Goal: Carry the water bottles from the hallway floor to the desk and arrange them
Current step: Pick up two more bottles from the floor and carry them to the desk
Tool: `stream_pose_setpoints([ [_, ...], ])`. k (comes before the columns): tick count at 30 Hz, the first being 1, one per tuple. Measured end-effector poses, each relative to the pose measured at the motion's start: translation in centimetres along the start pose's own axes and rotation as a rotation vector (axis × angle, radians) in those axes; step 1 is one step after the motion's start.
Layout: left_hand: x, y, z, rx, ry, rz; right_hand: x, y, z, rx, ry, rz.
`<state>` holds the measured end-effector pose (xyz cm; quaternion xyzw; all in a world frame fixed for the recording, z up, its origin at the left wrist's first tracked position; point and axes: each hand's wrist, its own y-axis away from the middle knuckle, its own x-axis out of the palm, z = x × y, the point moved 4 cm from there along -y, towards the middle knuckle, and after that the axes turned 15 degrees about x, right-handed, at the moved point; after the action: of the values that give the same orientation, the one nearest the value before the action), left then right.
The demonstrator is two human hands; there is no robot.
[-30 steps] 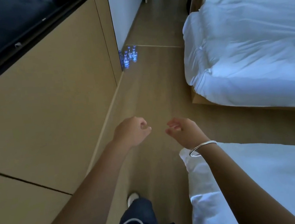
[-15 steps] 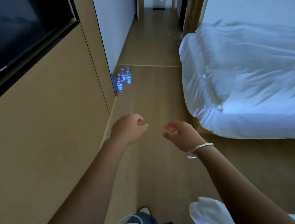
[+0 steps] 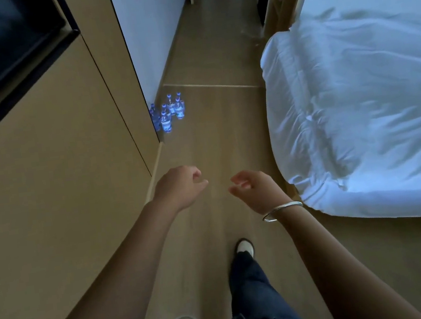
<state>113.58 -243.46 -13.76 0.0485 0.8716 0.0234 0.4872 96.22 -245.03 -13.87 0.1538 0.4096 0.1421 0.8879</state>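
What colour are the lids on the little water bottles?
The caps on the water bottles look blue or purplish in the dim light, seen in the head view.

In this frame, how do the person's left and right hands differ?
The left hand is bare at the wrist, while the right hand has a silver bangle at its wrist. The left hand is nearer the wood-panelled wall; the right hand is nearer the white bed. Both hold nothing, fingers loosely curled, well short of the water bottles.
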Motion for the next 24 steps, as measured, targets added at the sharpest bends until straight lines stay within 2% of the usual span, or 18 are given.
stream_pose_setpoints([
  [8,-1.8,-17.2,-1.0,-0.002,-0.007,0.001,-6.6,-16.2,3.7,-0.054,0.044,0.010],
  [12,-3.9,-24.9,-1.2,-0.024,0.007,-0.047,-10.3,-23.7,5.6,-0.078,0.066,0.006],
  [24,-5.8,-40.0,2.2,-0.101,0.041,-0.054,-13.4,-39.6,9.0,-0.061,0.072,0.079],
])
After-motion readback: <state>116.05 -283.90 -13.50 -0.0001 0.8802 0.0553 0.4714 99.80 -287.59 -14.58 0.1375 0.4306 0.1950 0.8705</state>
